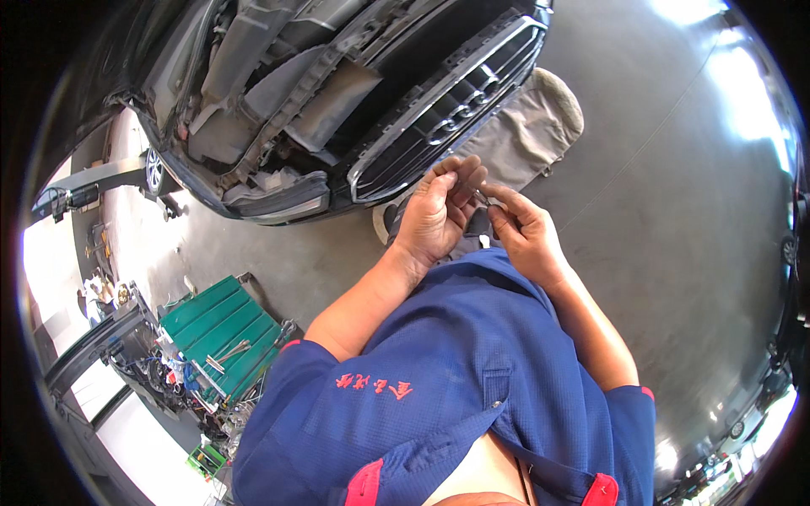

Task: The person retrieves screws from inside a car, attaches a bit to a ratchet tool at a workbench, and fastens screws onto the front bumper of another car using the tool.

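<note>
Both of my hands are raised close together in front of my body, near the car's front grille [439, 118]. My left hand [429, 219] is turned palm up, fingers curled and thumb bent over against them; whatever it may hold is hidden. Between the thumb and index finger of my right hand [530, 232] is a small metal piece [481, 198], its tip pointing toward the left hand's fingers. The piece is too small for me to tell its exact kind. Neither hand touches the car.
A dark car with its engine bay uncovered [278, 93] fills the upper left. A beige padded cover [540, 126] lies beside the grille. To the lower left stands a green-topped cart [224, 329] with tools [228, 356] on it. Grey floor [658, 185] extends to the right.
</note>
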A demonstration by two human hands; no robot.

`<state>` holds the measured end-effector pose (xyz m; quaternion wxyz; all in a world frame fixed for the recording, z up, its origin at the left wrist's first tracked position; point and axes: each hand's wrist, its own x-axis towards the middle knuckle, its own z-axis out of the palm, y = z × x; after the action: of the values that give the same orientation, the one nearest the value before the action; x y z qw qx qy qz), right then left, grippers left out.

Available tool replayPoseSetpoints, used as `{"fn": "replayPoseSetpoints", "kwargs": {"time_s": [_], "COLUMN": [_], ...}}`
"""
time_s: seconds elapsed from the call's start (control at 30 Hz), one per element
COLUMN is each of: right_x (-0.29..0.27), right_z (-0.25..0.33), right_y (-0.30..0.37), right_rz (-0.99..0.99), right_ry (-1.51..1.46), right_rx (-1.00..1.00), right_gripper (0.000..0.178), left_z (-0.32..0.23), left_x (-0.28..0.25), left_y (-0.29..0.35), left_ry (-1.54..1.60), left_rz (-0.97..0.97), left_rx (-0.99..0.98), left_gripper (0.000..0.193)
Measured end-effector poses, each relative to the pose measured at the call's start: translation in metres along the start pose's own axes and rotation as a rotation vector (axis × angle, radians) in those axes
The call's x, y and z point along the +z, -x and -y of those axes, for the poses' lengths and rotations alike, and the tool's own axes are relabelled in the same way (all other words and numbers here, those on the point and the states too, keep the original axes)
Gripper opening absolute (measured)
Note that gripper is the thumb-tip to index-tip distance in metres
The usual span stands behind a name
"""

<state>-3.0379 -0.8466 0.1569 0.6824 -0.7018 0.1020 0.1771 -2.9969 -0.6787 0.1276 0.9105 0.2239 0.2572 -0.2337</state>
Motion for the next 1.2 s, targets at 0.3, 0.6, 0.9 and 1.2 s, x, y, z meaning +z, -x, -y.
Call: {"fn": "replayPoseSetpoints", "kwargs": {"time_s": [0.3, 0.6, 0.9, 1.2], "right_x": [-0.108, -0.223, -0.312, -0.317], "right_z": [-0.002, 0.009, 0.086, 0.117], "right_y": [-0.033, -0.157, -0.267, -0.423], "right_rz": [-0.181, -0.245, 0.040, 0.453], "right_ry": [0.158, 0.380, 0.009, 0.392], "right_rx": [-0.088, -0.001, 0.397, 0.379], "right_gripper": [0.031, 0.027, 0.045, 0.047], "left_z": [0.069, 0.112, 0.082, 0.049], "left_x": [0.071, 0.140, 0.227, 0.224], "left_y": [-0.094, -0.253, -0.359, -0.431], "left_ry": [-0.152, -0.164, -0.218, -0.088], "left_rz": [0.008, -0.022, 0.006, -0.276], "left_rx": [-0.047, -0.114, -0.205, -0.035], "left_gripper": [0.022, 0.020, 0.024, 0.033]}}
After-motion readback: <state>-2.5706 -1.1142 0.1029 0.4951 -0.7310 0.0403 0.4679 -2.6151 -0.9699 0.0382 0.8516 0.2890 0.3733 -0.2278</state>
